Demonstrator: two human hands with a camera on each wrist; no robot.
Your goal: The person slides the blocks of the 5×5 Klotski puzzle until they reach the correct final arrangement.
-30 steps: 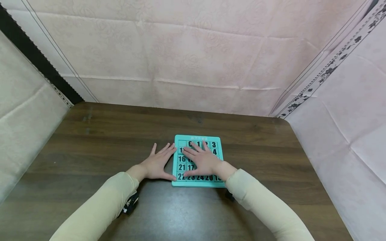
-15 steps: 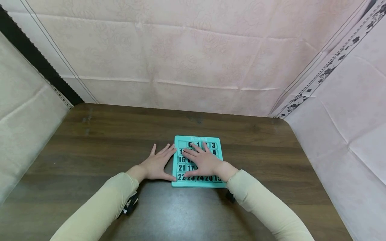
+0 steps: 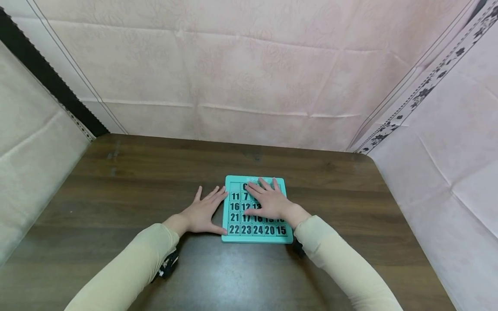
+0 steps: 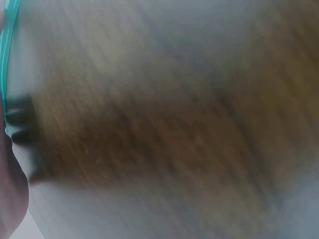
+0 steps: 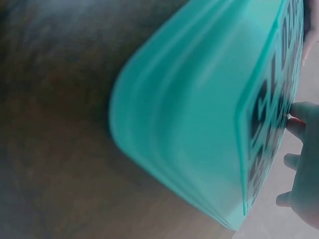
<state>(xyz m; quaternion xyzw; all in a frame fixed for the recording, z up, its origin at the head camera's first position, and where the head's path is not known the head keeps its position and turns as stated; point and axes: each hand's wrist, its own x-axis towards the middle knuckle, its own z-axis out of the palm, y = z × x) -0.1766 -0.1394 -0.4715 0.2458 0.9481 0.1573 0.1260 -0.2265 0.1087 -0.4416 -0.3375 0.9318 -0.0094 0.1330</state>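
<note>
A teal number slide puzzle (image 3: 257,239) lies flat on the wooden table, its tiles printed with black numbers. The bottom row reads 22, 23, 24, 20, 15. My left hand (image 3: 204,214) rests beside it, fingers spread and straight, with fingertips and thumb at the puzzle's left edge. Over the upper right part of the tiles lies my right hand (image 3: 272,204), fingers extended, hiding much of the top rows. In the right wrist view, the fingertips of the right hand (image 5: 306,164) are right at the tile face. Only a sliver of the left hand (image 4: 11,199) shows in the left wrist view.
The brown wooden table (image 3: 163,160) reaches back to a pale cloth wall (image 3: 241,77). Cloth panels also stand on the left and right sides. A small black device (image 3: 168,264) sits at the left wrist.
My right hand has shifted up and to the right over the puzzle, uncovering the bottom row and some left tiles. The left hand has stayed in place.
</note>
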